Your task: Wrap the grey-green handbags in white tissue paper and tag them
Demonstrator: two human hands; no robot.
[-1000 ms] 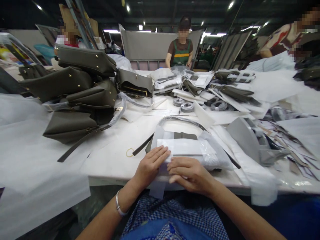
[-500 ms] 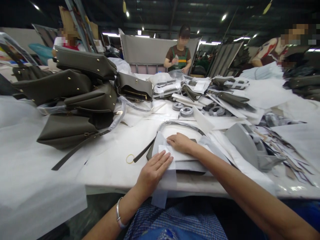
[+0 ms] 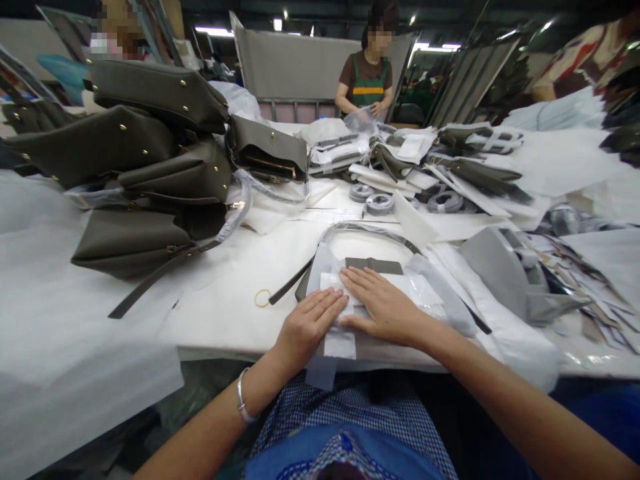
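In the head view a dark olive handbag [image 3: 302, 288] lies flat at the table's front edge, mostly hidden under white tissue paper [image 3: 341, 345]. My left hand [image 3: 311, 325] lies flat on the paper with fingers stretched out. Beside it my right hand [image 3: 381, 303] presses down with the fingers extended and the thumb apart. A dark flap with a small strap [image 3: 375, 266] shows just beyond my right fingertips. The bag's plastic-wrapped handle [image 3: 367, 228] arches away from me. At the left, a dark strap end [image 3: 285, 287] lies near a yellow rubber band [image 3: 261, 298].
Several olive handbags [image 3: 150, 160] are piled at the left. Wrapped straps in coils [image 3: 379, 204] and paper-covered bag parts lie beyond. A grey moulded piece [image 3: 500, 273] and loose strips [image 3: 595, 293] are at the right. A co-worker [image 3: 367, 73] stands across the table.
My right hand has drawn back toward me and flattened on the paper, uncovering the dark flap. My left hand stays on the paper. The camera view has tilted downward.
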